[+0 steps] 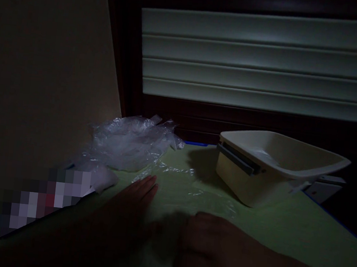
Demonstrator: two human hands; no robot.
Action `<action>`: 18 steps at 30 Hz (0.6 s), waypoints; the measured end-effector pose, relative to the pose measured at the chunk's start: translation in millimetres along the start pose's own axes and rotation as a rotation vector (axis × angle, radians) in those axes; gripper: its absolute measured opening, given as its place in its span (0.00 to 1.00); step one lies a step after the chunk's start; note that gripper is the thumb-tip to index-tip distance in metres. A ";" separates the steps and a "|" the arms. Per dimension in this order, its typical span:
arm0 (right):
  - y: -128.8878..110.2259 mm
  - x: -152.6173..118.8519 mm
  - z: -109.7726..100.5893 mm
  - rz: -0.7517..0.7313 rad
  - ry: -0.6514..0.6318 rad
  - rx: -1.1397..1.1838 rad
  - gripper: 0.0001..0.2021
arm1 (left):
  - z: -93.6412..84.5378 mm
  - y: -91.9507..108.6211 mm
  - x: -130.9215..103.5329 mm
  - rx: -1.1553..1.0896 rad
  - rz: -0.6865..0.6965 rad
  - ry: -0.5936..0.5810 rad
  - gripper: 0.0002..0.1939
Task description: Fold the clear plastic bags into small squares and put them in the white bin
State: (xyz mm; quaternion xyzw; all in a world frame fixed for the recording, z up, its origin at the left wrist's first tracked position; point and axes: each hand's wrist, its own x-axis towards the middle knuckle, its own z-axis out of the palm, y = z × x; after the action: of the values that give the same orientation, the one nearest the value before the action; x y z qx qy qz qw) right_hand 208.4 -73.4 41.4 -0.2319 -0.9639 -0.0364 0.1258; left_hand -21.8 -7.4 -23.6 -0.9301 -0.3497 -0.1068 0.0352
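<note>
A pale, ridged panel (259,57) sits in a dark frame (129,52) beside a dim wall (46,60).

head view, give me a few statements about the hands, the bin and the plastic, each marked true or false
1. The crumpled clear plastic lies on the green surface, on the left-hand side. True.
2. The cream bin is covered by a lid. False: its top is open.
3. The left hand has its fingers stretched forward. True.
4. The right hand grips the grey handle on the bin. False: the right hand is in front of the bin, apart from the grey handle.
5. The bin stands to the right of the crumpled clear plastic. True.
</note>
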 end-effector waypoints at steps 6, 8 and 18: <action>3.8 -2.0 44.7 -0.163 0.125 -0.010 0.08 | -1.9 1.9 2.8 -0.069 0.002 -0.004 0.33; 7.2 -1.4 49.0 -0.164 0.119 0.015 0.08 | -1.5 2.8 4.7 -0.096 0.006 0.007 0.34; -0.6 -4.2 8.1 0.362 -0.053 0.771 0.06 | -5.4 -5.1 12.0 -0.357 0.366 0.272 0.20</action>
State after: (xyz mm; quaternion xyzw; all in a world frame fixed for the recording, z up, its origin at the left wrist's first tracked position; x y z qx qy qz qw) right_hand 209.9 -74.7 32.6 -0.3343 -0.8535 0.3554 0.1830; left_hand -17.3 3.4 -15.6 -0.9464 -0.1437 -0.2822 -0.0639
